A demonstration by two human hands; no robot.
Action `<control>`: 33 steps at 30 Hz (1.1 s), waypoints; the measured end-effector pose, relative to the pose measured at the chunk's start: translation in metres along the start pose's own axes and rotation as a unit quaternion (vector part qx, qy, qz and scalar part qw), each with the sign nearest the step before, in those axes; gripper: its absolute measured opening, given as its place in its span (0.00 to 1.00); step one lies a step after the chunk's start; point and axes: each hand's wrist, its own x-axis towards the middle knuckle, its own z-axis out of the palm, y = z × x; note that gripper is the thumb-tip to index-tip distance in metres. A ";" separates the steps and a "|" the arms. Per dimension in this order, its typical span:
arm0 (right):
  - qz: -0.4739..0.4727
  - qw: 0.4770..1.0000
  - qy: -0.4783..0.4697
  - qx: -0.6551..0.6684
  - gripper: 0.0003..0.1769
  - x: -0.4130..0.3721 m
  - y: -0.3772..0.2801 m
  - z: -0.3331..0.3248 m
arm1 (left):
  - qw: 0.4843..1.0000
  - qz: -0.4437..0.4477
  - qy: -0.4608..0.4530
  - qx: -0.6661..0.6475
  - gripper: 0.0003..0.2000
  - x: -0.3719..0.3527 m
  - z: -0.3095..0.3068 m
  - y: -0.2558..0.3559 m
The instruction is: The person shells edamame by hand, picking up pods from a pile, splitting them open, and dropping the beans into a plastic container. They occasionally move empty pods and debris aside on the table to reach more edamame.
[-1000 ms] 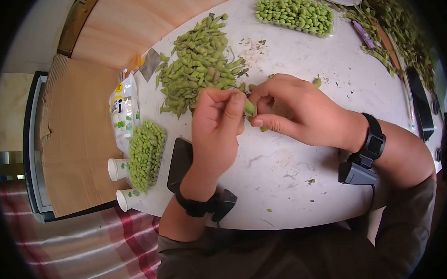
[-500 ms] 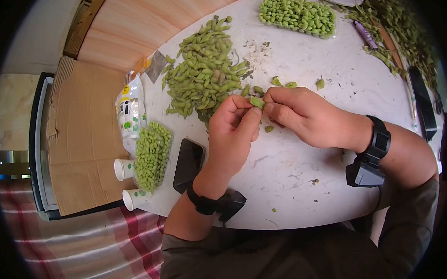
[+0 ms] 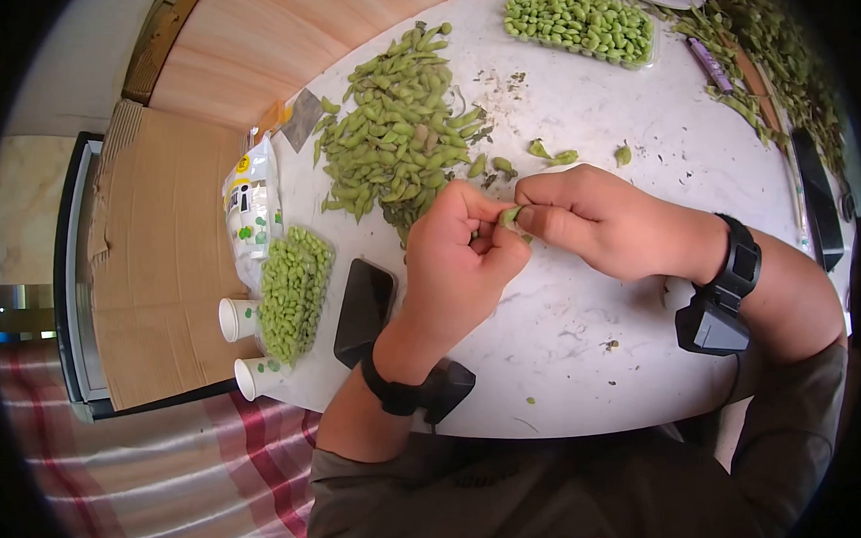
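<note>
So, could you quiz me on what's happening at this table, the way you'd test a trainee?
1. True or false: the left hand and the right hand both pinch the same green pod.
2. What lies flat on the table just beside the left wrist? A) a knife B) a dark phone C) a spoon
3. How many paper cups are at the table edge by the near tray of beans?

Key: 1 true. 2 B. 3 two.
</note>
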 end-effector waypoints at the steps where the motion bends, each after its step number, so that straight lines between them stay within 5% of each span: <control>1: 0.015 1.000 -0.014 0.016 0.15 0.000 -0.002 -0.002 | 1.000 0.000 0.000 0.000 0.07 0.000 -0.002 0.001; 7: 0.075 0.993 -0.082 0.051 0.17 0.003 -0.006 -0.011 | 0.991 0.056 -0.024 0.116 0.09 0.002 -0.004 0.001; 9: 0.083 0.991 -0.089 0.055 0.16 0.004 -0.008 -0.014 | 0.941 0.202 -0.012 0.271 0.11 0.003 -0.006 -0.001; 13: 0.102 0.983 -0.128 0.085 0.17 0.006 -0.002 -0.016 | 0.901 0.268 0.009 0.341 0.11 0.006 -0.012 -0.001; 15: 0.084 0.982 -0.115 0.127 0.17 0.008 0.003 -0.014 | 0.952 0.123 0.100 0.262 0.08 0.006 -0.020 -0.004; 16: 0.065 0.979 -0.098 0.166 0.17 0.008 0.005 -0.015 | 0.952 0.126 0.098 0.260 0.08 0.005 -0.017 -0.002; 18: 0.079 0.972 -0.086 0.206 0.13 0.008 0.008 -0.020 | 1.000 0.020 0.006 0.022 0.05 0.000 -0.003 0.002; 22: 0.081 0.967 0.013 0.240 0.11 0.009 0.003 -0.011 | 0.967 -0.146 0.002 -0.208 0.03 0.005 0.003 0.001; 26: 0.090 0.941 0.052 0.323 0.11 0.012 0.004 -0.005 | 0.943 -0.196 0.025 -0.269 0.03 0.009 -0.002 0.007; 29: -0.004 0.985 0.060 0.163 0.09 0.011 0.012 -0.006 | 0.955 -0.198 0.030 -0.220 0.03 0.010 0.001 0.007; 31: -0.049 0.988 0.087 -0.120 0.07 0.004 -0.002 -0.005 | 0.961 -0.190 0.018 -0.198 0.03 0.009 0.001 0.003; 33: -0.109 0.978 0.113 -0.140 0.08 0.005 0.003 -0.004 | 0.968 -0.182 0.003 -0.175 0.03 0.009 0.002 0.000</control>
